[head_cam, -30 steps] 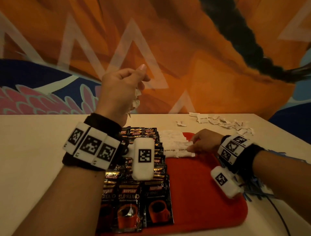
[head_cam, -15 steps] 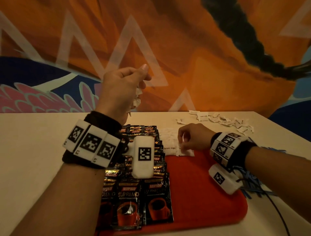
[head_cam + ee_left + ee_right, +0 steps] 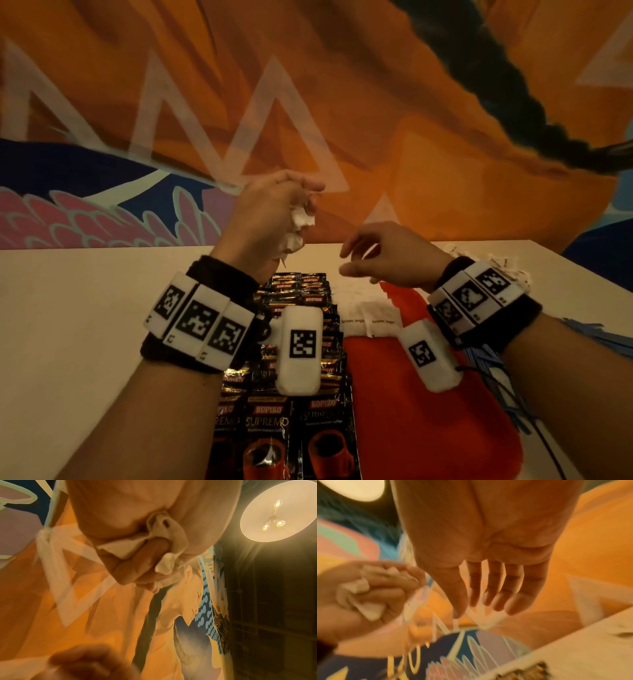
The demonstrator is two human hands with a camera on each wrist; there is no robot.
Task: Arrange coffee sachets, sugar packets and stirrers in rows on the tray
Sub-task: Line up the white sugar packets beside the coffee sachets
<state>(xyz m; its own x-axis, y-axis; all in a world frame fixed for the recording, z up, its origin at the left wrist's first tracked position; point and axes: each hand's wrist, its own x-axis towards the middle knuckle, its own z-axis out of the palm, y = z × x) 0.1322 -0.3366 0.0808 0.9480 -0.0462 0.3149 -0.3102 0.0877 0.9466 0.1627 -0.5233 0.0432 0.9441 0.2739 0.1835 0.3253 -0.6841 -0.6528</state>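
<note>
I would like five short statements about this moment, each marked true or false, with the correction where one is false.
1. The left hand holds a bunch of white sugar packets above the table. True.
2. The right hand grips a coffee sachet. False: its fingers are straight and it holds nothing.
3. The coffee sachets lie on the left part of the red tray. True.
4. The right part of the tray is covered with stirrers. False: it is bare red; blue stirrers lie off the tray, at its right edge.
5. White packets printed "brown sugar" lie on the tray beside the sachets. True.
</note>
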